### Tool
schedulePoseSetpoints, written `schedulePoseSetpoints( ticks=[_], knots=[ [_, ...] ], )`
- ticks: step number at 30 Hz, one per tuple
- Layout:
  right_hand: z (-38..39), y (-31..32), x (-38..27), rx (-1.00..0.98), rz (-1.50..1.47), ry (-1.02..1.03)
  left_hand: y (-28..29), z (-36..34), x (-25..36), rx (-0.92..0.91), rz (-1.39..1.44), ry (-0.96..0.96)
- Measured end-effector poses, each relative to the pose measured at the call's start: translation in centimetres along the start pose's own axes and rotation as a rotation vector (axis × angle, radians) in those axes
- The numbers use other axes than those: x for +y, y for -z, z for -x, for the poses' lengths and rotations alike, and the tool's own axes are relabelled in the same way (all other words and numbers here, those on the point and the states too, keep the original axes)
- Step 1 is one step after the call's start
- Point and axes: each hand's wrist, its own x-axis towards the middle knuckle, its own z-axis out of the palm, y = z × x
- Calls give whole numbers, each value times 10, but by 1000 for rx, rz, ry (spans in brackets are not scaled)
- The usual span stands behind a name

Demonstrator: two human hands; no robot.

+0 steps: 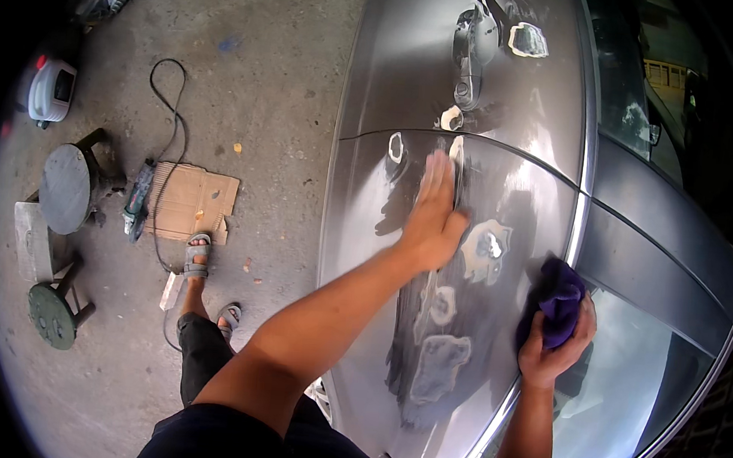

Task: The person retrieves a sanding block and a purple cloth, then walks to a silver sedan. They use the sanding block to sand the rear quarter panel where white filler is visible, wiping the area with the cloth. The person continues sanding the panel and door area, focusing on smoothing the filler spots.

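A grey car door (pixel 364 255) fills the middle of the head view, with several sanded patches ringed in pale and dark layers. Flat against this panel, fingers stretched forward and thumb out to the side, lies my left hand (pixel 437 213), just below the seam between the doors. Right of its thumb is a sanded patch (pixel 487 249) with a bright centre. My right hand (pixel 559 347) grips a bunched purple cloth (pixel 560 309) by the bright trim below the window. The left palm is hidden.
A door handle (pixel 467 73) sits on the farther door. On the concrete floor at left are a corded power tool (pixel 138 198), a cardboard sheet (pixel 196 203), a round stool (pixel 67 188), a green stool (pixel 52 314) and a white jug (pixel 52 91). The tool's cord (pixel 178 111) loops there.
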Motion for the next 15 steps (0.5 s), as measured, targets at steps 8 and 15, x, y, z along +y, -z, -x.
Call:
schedulePoseSetpoints(
  ticks=[8,15],
  knots=[
    [2,0,0,-15,-23,-24,4,-13,-3,-45,-3,29],
    [2,0,1,-17,-26,-24,7,-18,0,-93,40,-36]
  ],
)
